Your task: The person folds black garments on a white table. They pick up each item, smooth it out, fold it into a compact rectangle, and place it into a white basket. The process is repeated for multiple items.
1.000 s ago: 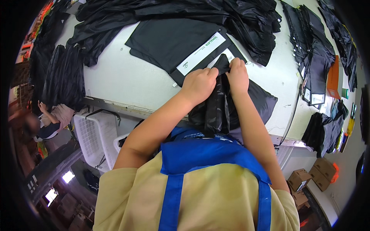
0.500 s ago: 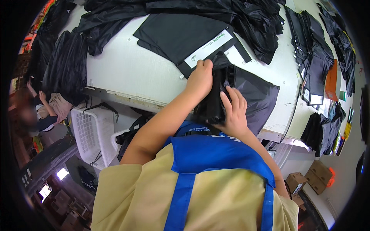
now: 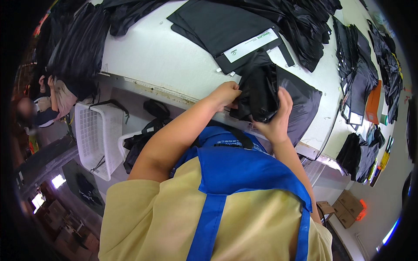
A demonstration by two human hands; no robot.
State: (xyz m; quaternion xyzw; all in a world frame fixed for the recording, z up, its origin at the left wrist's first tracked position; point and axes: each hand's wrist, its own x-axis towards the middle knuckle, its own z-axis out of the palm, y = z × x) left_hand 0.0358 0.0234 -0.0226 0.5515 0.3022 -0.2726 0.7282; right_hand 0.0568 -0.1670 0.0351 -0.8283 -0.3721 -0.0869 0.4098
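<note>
A shiny black fabric bundle (image 3: 260,93) is bunched up at the table's near edge. My left hand (image 3: 227,94) pinches its left side, fingers curled in. On the other side my right hand (image 3: 278,116) grips it, thumb below and fingers along its right edge. Smooth dark fabric (image 3: 300,100) lies flat on the table just right of the bundle. Beyond my hands rests a stack of folded black cloth pieces (image 3: 222,30) with a white printed label strip (image 3: 250,45) along its near edge.
More black garments (image 3: 300,30) lie across the far side of the white table (image 3: 135,56). A white plastic basket (image 3: 93,137) stands below at left. Another person (image 3: 48,102) is at the far left. At right are an orange box (image 3: 373,102) and cardboard boxes (image 3: 348,209).
My left hand has moved nearer to me and down the bundle's left side. My right hand has turned from lying on the fabric to gripping its right side, and the bundle has opened wider.
</note>
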